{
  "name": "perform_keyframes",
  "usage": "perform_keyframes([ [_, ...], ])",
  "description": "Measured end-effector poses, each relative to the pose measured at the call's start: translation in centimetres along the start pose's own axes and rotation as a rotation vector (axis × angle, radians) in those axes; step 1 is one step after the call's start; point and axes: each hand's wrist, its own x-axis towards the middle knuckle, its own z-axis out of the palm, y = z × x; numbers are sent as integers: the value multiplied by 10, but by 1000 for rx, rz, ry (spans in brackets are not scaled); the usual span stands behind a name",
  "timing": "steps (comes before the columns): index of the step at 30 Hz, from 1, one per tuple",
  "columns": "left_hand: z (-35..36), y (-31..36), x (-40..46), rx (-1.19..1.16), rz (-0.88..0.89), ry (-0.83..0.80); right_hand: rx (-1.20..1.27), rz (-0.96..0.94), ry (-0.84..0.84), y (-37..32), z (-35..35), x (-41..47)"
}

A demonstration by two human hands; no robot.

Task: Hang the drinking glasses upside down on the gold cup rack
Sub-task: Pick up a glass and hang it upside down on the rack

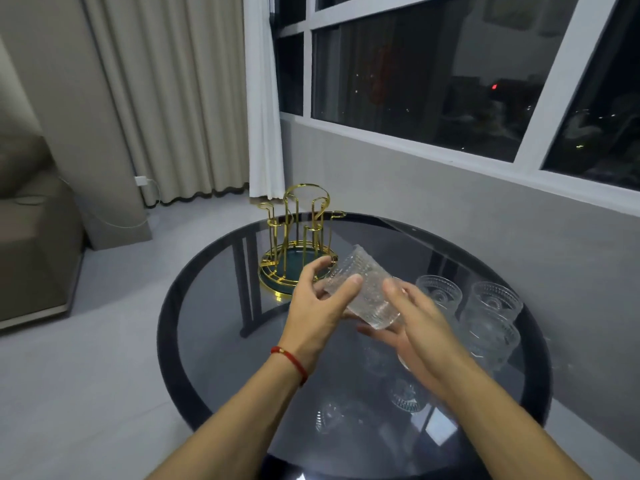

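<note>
A ribbed clear drinking glass (367,287) lies tilted on its side above the table, its open mouth turned toward the rack. My left hand (320,306) grips it from the left, thumb on top. My right hand (412,327) cups its base from below and the right. The gold cup rack (299,237) stands on the table's far left edge, just beyond the glass, with bare prongs and a dark green base tray. Upright on the table at the right stand three more glasses, one (439,292) behind my right hand, another (493,303) farther right and a third (491,337) nearer me.
The round dark glass table (194,306) mirrors the glasses in its top. A grey wall and window run along the right. Beige curtains (166,98) hang behind the rack, and a sofa (31,237) stands at the left on a light floor.
</note>
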Motion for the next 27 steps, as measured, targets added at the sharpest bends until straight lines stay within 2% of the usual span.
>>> perform_keyframes([
  [2,-10,-7,15,-28,-10,3,-53,-24,47,-9,5,19],
  [4,-23,-18,29,127,-5,32,-143,-74,114,-23,4,40],
  [6,-38,-40,40,518,23,76,-265,-149,193,-44,-1,63],
  [8,-54,-68,48,1027,66,65,-410,-247,268,-70,-2,89],
  [10,-65,-91,55,1300,102,24,-541,-339,319,-94,5,119],
  [17,-69,-119,66,1462,61,-1,-843,-608,280,-143,89,211],
  [22,-71,-122,67,1468,36,-23,-964,-573,117,-139,147,263],
  [27,-71,-123,69,1460,13,-39,-1118,-503,15,-120,169,300],
])
